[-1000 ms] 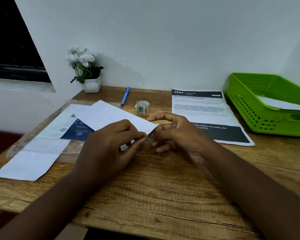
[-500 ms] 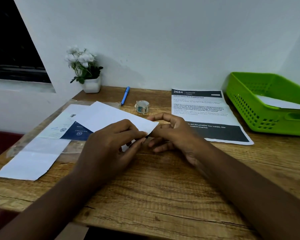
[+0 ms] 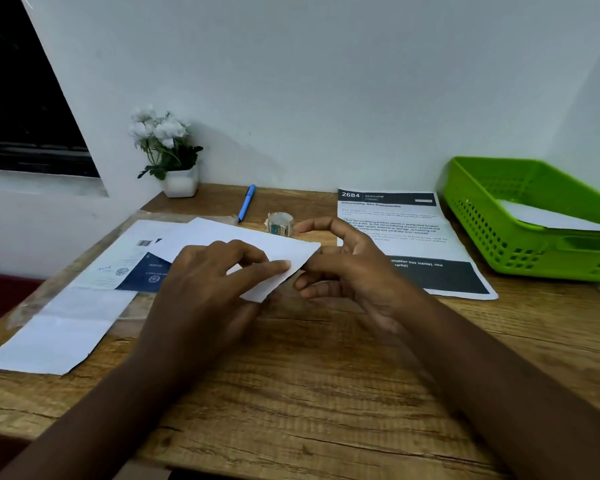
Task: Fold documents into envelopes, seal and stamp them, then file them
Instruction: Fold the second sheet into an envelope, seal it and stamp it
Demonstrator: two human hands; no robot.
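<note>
the left hand (image 3: 219, 282) lies flat on the white envelope (image 3: 229, 242), thumb and forefinger closed on its near right corner. this pins the envelope to the desk (image 3: 326, 375) so it cannot slide while the end is worked. the right hand (image 3: 347, 271) sits at the 3 o'clock end of the envelope, fingers curled and touching the short edge; whether it pinches paper or a stamp cannot be told, since the fingertips are hidden behind the corner.

the envelope lies at desk centre, angled from 10 o'clock to 4 o'clock. it overlaps a blue-and-white document (image 3: 136, 268) at 9 o'clock, which itself rests on a clear plastic sleeve. a second long white envelope (image 3: 59, 337) lies at 8 o'clock, flap end toward the near edge.

the stamp roll (image 3: 280, 223) stands at 12 o'clock, just beyond the right hand, kept within short reach. a blue pen (image 3: 246, 203) lies at 11 o'clock, a potted plant (image 3: 167, 154) beyond it. a printed sheet (image 3: 406, 237) lies at 2 o'clock. the green tray (image 3: 499, 237) at 3 o'clock already holds a white item, so it likely serves as the filing point.

judgement: the step in hand is sealing or stamping this envelope; filing is not yet done.
</note>
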